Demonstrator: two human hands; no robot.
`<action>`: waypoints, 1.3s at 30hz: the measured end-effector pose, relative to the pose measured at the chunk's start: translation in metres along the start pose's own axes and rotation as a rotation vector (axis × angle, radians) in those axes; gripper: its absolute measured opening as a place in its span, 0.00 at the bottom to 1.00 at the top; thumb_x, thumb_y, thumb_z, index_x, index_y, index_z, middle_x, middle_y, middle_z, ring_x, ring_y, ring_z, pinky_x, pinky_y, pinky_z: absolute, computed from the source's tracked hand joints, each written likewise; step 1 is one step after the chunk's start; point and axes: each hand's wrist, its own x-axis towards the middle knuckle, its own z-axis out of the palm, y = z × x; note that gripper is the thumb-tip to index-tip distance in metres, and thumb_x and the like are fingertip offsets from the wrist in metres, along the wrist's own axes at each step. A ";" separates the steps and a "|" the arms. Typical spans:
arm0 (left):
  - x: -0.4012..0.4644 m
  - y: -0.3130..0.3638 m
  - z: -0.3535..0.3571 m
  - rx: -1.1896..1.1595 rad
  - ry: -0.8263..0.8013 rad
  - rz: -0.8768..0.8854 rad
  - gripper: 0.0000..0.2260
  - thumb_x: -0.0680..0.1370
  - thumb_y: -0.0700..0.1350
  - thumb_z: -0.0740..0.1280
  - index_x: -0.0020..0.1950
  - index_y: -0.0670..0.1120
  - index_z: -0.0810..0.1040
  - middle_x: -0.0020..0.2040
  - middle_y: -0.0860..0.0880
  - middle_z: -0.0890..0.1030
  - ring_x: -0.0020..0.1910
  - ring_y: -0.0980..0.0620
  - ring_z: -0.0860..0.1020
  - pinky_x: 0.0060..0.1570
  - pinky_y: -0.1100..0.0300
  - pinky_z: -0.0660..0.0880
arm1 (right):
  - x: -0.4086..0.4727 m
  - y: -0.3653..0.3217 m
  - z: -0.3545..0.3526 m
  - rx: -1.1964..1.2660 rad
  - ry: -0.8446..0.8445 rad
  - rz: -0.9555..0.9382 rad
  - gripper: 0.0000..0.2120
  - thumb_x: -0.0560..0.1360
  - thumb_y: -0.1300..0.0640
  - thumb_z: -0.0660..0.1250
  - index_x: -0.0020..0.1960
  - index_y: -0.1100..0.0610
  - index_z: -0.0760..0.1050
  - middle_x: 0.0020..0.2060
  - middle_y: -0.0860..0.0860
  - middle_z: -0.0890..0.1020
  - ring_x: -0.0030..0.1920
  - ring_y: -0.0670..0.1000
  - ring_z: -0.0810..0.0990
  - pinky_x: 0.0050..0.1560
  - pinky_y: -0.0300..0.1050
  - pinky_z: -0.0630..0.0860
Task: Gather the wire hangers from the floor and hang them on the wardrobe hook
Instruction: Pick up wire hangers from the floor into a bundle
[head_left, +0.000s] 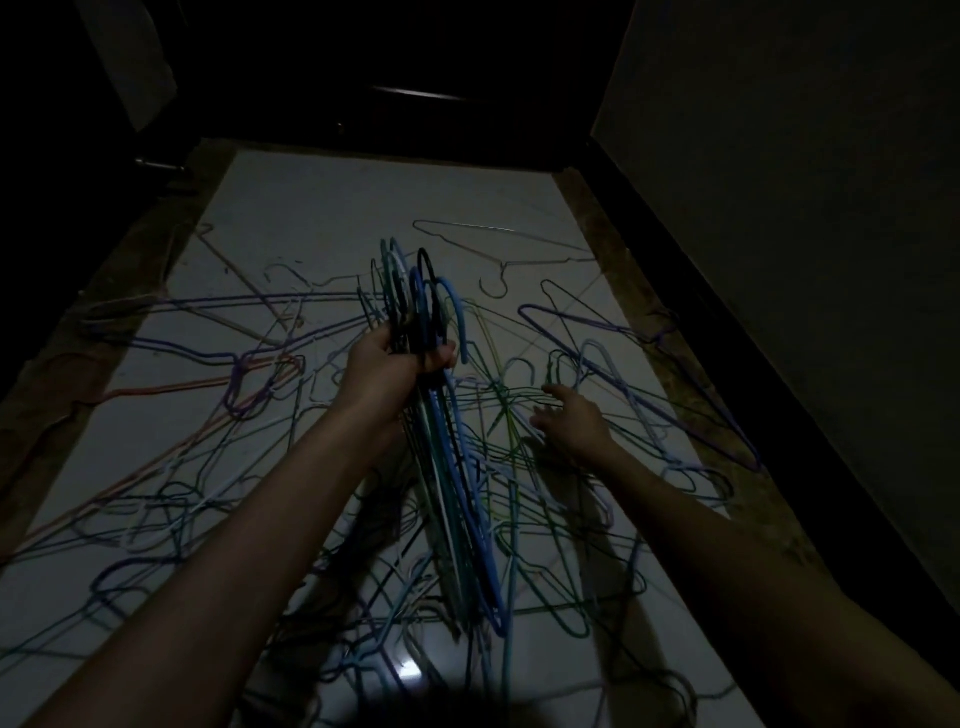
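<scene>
The room is dim. My left hand (390, 358) grips a thick bundle of wire hangers (457, 493) just below their hooks, blue, green, black and white ones held together, their bodies hanging down toward me. My right hand (569, 420) reaches low over the floor with fingers spread, just above a tangle of green hangers (506, 400), holding nothing. Many loose hangers lie scattered on the pale floor: a purple one (639, 358) to the right, an orange one (171, 387) to the left, a bare grey one (511, 249) farther off. No wardrobe hook is visible.
The pale tiled floor (332, 208) has a brown border (613, 244) on both sides. A dark wardrobe or door front (415, 93) with a faint handle stands at the far end. A wall with a dark skirting (727, 322) runs along the right.
</scene>
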 end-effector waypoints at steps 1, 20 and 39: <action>0.001 0.000 -0.001 -0.007 -0.004 0.001 0.14 0.74 0.33 0.69 0.59 0.40 0.76 0.49 0.44 0.81 0.44 0.52 0.80 0.40 0.65 0.79 | 0.002 0.003 0.001 -0.055 -0.008 0.003 0.27 0.73 0.53 0.69 0.70 0.54 0.66 0.65 0.54 0.76 0.64 0.56 0.74 0.66 0.58 0.67; 0.003 -0.009 -0.002 -0.022 -0.005 -0.050 0.16 0.74 0.33 0.68 0.61 0.40 0.76 0.48 0.45 0.81 0.44 0.51 0.80 0.47 0.60 0.79 | -0.011 0.025 0.013 0.197 0.047 0.086 0.06 0.75 0.59 0.65 0.49 0.58 0.79 0.47 0.58 0.82 0.44 0.53 0.78 0.44 0.44 0.75; 0.000 -0.007 -0.003 -0.042 0.041 -0.076 0.16 0.74 0.32 0.67 0.61 0.39 0.75 0.50 0.43 0.80 0.42 0.51 0.79 0.47 0.59 0.79 | -0.023 -0.020 0.021 0.545 0.224 0.134 0.05 0.76 0.61 0.65 0.44 0.58 0.69 0.33 0.51 0.73 0.33 0.50 0.72 0.36 0.42 0.70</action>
